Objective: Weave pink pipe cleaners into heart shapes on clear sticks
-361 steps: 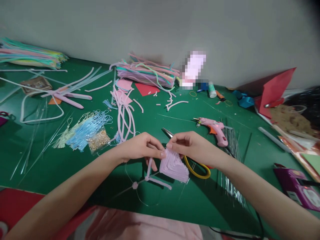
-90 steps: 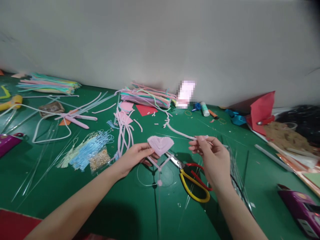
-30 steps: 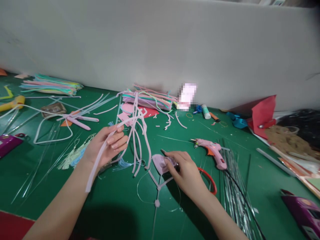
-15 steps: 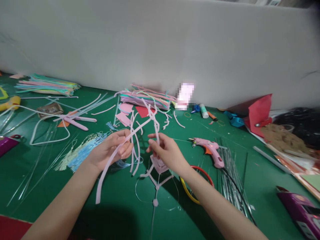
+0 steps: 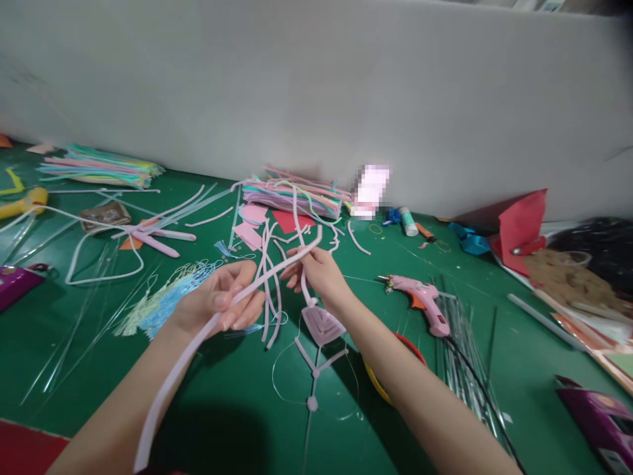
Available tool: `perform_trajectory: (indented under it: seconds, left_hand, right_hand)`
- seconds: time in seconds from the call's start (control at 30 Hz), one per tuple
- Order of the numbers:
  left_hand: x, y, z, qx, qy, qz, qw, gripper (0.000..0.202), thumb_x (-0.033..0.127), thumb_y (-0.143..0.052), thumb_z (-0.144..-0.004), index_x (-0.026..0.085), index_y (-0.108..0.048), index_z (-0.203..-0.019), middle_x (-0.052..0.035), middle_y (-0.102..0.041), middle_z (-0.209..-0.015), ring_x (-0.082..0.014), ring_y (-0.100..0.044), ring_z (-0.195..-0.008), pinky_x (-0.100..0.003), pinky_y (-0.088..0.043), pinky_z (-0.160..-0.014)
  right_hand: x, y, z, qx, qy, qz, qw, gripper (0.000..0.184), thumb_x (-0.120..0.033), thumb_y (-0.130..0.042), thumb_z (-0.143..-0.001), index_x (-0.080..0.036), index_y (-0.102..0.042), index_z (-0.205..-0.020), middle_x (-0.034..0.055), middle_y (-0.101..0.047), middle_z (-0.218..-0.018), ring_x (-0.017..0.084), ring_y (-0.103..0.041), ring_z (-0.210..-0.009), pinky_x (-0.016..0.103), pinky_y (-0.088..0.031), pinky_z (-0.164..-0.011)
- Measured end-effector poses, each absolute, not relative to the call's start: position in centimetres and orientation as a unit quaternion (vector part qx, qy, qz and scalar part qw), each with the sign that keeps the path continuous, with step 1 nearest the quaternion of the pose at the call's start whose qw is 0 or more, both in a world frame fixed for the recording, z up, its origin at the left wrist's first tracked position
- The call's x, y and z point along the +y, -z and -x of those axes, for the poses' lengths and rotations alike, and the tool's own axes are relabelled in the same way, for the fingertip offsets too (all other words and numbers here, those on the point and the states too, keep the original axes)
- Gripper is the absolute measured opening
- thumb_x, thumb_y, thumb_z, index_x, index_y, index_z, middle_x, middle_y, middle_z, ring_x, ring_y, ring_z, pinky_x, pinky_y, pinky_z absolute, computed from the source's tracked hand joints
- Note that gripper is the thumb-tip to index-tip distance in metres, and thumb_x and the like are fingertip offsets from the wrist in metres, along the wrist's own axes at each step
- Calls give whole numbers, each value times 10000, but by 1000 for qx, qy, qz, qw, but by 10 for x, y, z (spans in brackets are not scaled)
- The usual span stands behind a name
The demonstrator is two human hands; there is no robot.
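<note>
My left hand (image 5: 230, 297) pinches a long pale pink pipe cleaner (image 5: 185, 356) between thumb and fingers. One end hangs down toward the lower left; the other slants up to the right, bent at its tip, past my right hand (image 5: 316, 274). The fingers of my right hand are closed around a second pink pipe cleaner (image 5: 298, 214), which runs down to a lilac diamond-shaped coil (image 5: 322, 324). Below that coil on the table are a Y-shaped lilac piece (image 5: 315, 373), a small lilac disc (image 5: 311, 403) and a clear thin ring (image 5: 273, 382).
Cut pipe cleaners (image 5: 270, 290) and blue tassels (image 5: 171, 300) lie left of centre. At right are a pink glue gun (image 5: 418, 297), a red-and-yellow ring (image 5: 378, 379) and clear sticks (image 5: 462, 369). Pipe cleaner bundles (image 5: 297, 201) lie along the wall (image 5: 316, 86).
My left hand has shifted slightly left and lower with its pipe cleaner, whose lower end now reaches further down. My right hand has risen, uncovering the lilac coil.
</note>
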State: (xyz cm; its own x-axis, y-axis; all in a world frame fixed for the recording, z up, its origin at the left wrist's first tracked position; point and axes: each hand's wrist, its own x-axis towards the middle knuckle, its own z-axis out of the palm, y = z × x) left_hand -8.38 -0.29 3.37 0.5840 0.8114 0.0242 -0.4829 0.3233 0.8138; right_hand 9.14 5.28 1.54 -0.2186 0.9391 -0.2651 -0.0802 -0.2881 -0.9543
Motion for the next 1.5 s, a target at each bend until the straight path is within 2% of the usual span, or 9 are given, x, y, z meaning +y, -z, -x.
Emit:
perform_trajectory:
  seconds: [0.13,0.23,0.33,0.47,0.7,0.83,0.97,1.23,1.5]
  left_hand:
    - [-1,-29,87,126,-388,-446,797,380,360,-802,-641,230,-447,-606,75,-392,-287,-119,-358,-341,-232,-299,-400]
    - [-1,-28,88,112,-390,-453,794,332,330,-775,-683,220,-465,-637,63,-446,-340,-117,-396,-382,-222,-328,-426]
    - [-2,-29,86,132,-395,-454,788,299,306,-769,-693,204,-490,-657,46,-500,-406,-112,-434,-429,-214,-346,-449]
    - [-3,-29,80,188,-335,-482,788,260,285,-763,-714,178,-527,-733,26,-580,-500,-96,-498,-466,-199,-375,-485]
    - [-10,-27,62,233,-230,-532,781,270,290,-753,-736,164,-520,-786,8,-627,-612,-98,-583,-531,-181,-409,-503]
    - [-13,-28,58,184,-205,-532,801,253,332,-716,-776,163,-529,-803,1,-619,-620,-88,-548,-510,-192,-422,-512]
    - [-12,-22,54,225,-171,-541,792,265,351,-710,-781,169,-526,-835,6,-620,-639,-95,-568,-541,-180,-410,-500]
    - [-6,-15,48,310,-223,-545,746,226,371,-552,-894,160,-576,-970,4,-632,-622,-78,-529,-507,-185,-403,-509]
    - [-2,-4,33,515,-169,-727,422,394,509,-401,-924,214,-592,-1101,35,-560,-530,-136,-513,-480,-240,-344,-511]
  right_hand:
    - [50,-9,-88,-508,-616,509,322,229,-289,-388,-948,-160,-555,-858,57,-713,-696,126,-589,-440,239,-463,-419]
    - [37,-11,-92,-642,-470,528,296,237,-348,-516,-894,-144,-633,-865,126,-717,-920,212,-679,-770,333,-537,-676]
    - [13,-21,-104,-688,-366,509,366,273,-248,-597,-829,-158,-634,-1084,140,-644,-1177,258,-590,-1085,407,-463,-917]
    - [-22,-40,-130,-574,-624,384,366,328,-295,-609,-843,-219,-605,-1163,67,-679,-1042,162,-649,-875,284,-525,-729]
    - [-44,-31,-153,-453,-684,458,341,384,-527,-594,-827,-151,-611,-747,-28,-546,-589,45,-447,-416,154,-335,-354]
    - [-47,-23,-147,-426,-720,401,373,321,-462,-672,-786,-177,-662,-934,-31,-569,-660,39,-467,-435,147,-353,-365]
    - [-46,-24,-147,-408,-720,368,425,233,-395,-692,-789,-175,-686,-865,-20,-598,-646,54,-526,-472,152,-413,-406]
    - [-26,-33,-213,-260,-524,424,691,207,-307,-767,-700,-168,-648,-797,-40,-583,-612,60,-540,-528,143,-443,-459]
    - [-22,-31,-228,-241,-518,388,724,271,-326,-649,-798,-171,-499,-633,-77,-370,-464,48,-338,-410,158,-295,-384]
